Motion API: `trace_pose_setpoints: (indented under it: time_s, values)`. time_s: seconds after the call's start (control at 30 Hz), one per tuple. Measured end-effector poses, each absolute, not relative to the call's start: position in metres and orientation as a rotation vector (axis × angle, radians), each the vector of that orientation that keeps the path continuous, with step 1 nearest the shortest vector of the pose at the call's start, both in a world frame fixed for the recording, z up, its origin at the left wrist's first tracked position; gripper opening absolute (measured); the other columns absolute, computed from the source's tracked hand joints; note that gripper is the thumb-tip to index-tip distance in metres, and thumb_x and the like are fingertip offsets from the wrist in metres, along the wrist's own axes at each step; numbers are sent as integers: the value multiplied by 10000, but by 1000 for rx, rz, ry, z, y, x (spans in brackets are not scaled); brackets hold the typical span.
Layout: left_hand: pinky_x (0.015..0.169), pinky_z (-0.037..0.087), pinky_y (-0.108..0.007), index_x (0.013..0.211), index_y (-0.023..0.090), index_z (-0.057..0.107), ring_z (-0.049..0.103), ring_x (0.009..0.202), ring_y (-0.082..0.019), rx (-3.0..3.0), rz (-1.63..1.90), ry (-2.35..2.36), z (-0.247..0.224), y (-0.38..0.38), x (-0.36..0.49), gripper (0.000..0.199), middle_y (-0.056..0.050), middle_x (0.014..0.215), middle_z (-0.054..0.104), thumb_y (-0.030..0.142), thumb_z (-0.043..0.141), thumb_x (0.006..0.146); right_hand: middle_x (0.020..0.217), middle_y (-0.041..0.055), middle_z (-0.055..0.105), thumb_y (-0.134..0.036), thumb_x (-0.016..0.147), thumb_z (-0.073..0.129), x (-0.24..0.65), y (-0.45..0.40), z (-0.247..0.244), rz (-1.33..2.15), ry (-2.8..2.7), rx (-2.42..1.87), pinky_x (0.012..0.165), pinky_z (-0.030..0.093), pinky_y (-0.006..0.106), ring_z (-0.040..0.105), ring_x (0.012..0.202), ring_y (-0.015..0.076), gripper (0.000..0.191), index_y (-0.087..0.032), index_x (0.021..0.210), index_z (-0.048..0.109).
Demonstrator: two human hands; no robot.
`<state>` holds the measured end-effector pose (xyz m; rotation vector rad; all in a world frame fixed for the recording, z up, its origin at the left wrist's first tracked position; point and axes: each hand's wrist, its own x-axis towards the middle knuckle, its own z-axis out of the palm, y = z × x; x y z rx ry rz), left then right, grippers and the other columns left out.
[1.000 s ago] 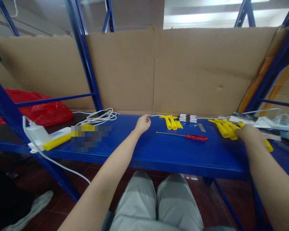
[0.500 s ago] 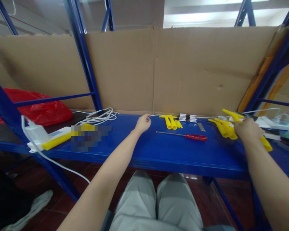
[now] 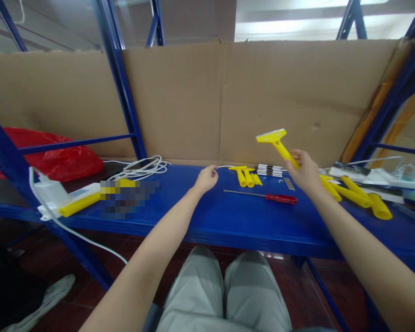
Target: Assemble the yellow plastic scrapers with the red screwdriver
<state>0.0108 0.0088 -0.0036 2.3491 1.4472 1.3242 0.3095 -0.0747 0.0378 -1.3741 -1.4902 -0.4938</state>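
My right hand (image 3: 305, 171) is raised above the blue shelf, fingers closed round the handle of a yellow scraper (image 3: 275, 139). Its wide T-shaped head points up and left. My left hand (image 3: 206, 180) rests on the shelf with curled fingers; whatever they hold, if anything, is hidden. Right of it lie yellow scraper parts (image 3: 245, 177) and small white boxes (image 3: 269, 170) in a row. A red-handled screwdriver (image 3: 280, 198) lies in front of them, its shaft toward my left hand. A thin metal blade (image 3: 289, 183) is beneath my right hand. More yellow scrapers (image 3: 358, 196) lie beside my right forearm.
A cardboard panel (image 3: 180, 101) stands along the back. At left are a power strip (image 3: 83, 191) with a white plug, coiled white cable (image 3: 141, 168) and a red plastic bag (image 3: 48, 154). Blue uprights (image 3: 119, 83) frame the shelf. Another person's shoe (image 3: 51, 295) shows lower left.
My right hand has moved left and up from the pile of scrapers at the right, carrying one scraper. My left hand has stayed in place.
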Motion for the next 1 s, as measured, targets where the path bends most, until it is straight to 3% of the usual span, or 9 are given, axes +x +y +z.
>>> trace_pose_setpoints:
  time_s: [0.17,0.3,0.6,0.73,0.83,1.0]
  values:
    - [709,482,-227,973,142,646,616,696,-134,2334,1352,1403,-4,9,10,251,-40,789,680,111,516,761,979,134,656,-329,778,495,240,-52,49,-417,-1704,-1377,746,484,416,618,889,276,394,-160,1132,530]
    - [722,484,-246,953,146,646,616,703,-142,2326,1398,1344,-4,8,13,205,-46,811,685,169,536,781,1114,146,619,-286,818,436,202,-50,34,-419,-1821,-1303,816,471,402,590,996,267,374,-147,1156,516]
    - [799,452,-235,966,121,658,619,844,-144,2204,1369,1041,0,2,16,282,-56,905,690,248,422,879,1176,167,581,-268,868,379,188,-65,6,-376,-1971,-1444,828,457,384,554,1052,279,381,-129,1205,486]
    - [806,455,-246,799,135,689,623,866,-160,2080,1294,1091,3,1,19,317,-42,848,704,330,451,873,1194,174,568,-239,860,392,182,-66,6,-312,-1993,-1492,847,440,403,536,1073,288,369,-125,1196,494]
    - [732,469,-243,741,129,685,632,872,-180,1897,1196,1157,6,-2,21,292,-62,833,709,356,528,834,1192,158,568,-214,827,437,176,-67,4,-218,-2024,-1476,871,422,402,527,1083,274,355,-141,1165,513]
    - [598,469,-217,879,133,653,646,703,-138,1471,1038,1085,8,-7,17,226,-69,773,698,335,610,787,1124,126,593,-170,744,517,167,-69,0,42,-2049,-1340,860,423,369,543,1032,232,381,-141,1123,527]
